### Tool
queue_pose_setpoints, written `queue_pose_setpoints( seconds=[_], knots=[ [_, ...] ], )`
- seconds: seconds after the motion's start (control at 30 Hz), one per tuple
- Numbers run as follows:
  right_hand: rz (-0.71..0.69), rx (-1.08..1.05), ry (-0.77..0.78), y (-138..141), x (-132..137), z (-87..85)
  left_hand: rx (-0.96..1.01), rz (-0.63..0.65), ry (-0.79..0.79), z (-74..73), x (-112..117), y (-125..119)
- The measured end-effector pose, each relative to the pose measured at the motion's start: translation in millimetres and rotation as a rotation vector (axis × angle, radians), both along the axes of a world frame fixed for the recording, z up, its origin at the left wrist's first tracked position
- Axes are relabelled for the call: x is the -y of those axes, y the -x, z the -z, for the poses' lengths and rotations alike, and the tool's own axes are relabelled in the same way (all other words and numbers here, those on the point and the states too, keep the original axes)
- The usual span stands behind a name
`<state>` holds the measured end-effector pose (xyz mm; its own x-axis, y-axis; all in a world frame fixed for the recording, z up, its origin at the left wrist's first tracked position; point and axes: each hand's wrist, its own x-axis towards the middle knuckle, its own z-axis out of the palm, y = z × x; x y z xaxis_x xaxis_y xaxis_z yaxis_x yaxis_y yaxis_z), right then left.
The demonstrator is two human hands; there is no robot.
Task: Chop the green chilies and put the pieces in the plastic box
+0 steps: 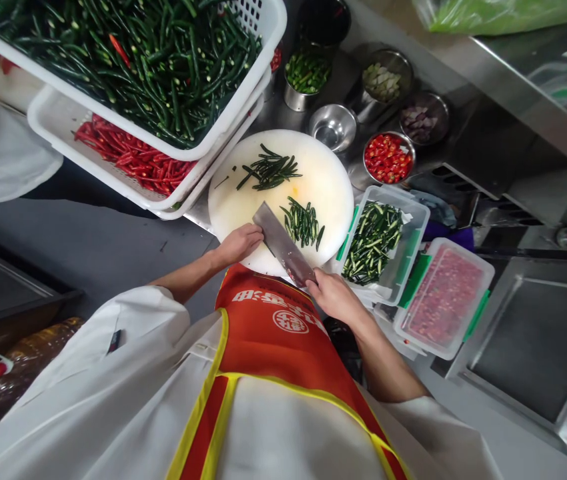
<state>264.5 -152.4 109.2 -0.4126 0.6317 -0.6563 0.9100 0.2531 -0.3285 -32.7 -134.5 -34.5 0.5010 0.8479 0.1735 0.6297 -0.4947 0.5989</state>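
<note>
My right hand (334,293) is wrapped round the handle of a cleaver (286,247). Its broad blade slants across the near part of a round white cutting board (223,213). Beside the blade's far end, my left hand (239,243) has its fingers pinched together at the board's near left edge. A thin dark strip shows between those fingertips and the blade, too small to make out. Whole-looking green chilies (269,168) lie in a loose pile at the back of the board. Cut green chili strips (303,223) lie just right of the blade.
White baskets hold green chilies (163,73) and red chilies (133,157) at the left. A tub of cut green chilies (373,243) and a lidded box (443,297) stand right. Behind are an empty metal bowl (333,127) and a bowl of chopped red chili (388,158). Another person's sleeve (3,150) shows left.
</note>
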Motion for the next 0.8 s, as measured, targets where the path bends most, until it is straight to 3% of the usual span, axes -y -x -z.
queue_pose_setpoints(
  seconds=[0.13,0.37,0.5,0.6,0.7,0.8],
  knots=[
    [-0.021,0.003,0.037,-3,-1,-0.8,-0.007,0.0,-0.012,1.8,0,-1],
    [0.096,-0.069,-0.047,42,-12,40.9,-0.01,0.033,-0.02,3.8,1,0],
    [0.213,-0.131,-0.059,27,-10,44.3,-0.02,0.021,-0.022,-3.7,-14,4],
    [0.277,-0.138,-0.068,8,1,36.3,-0.027,-0.212,-0.014,-12.4,-49,13],
    [0.204,-0.147,-0.059,4,13,29.7,-0.105,-0.545,0.02,-19.0,-94,26],
    [0.109,-0.15,-0.028,12,20,30.2,-0.248,-0.625,0.134,-23.9,-123,36]
  ],
)
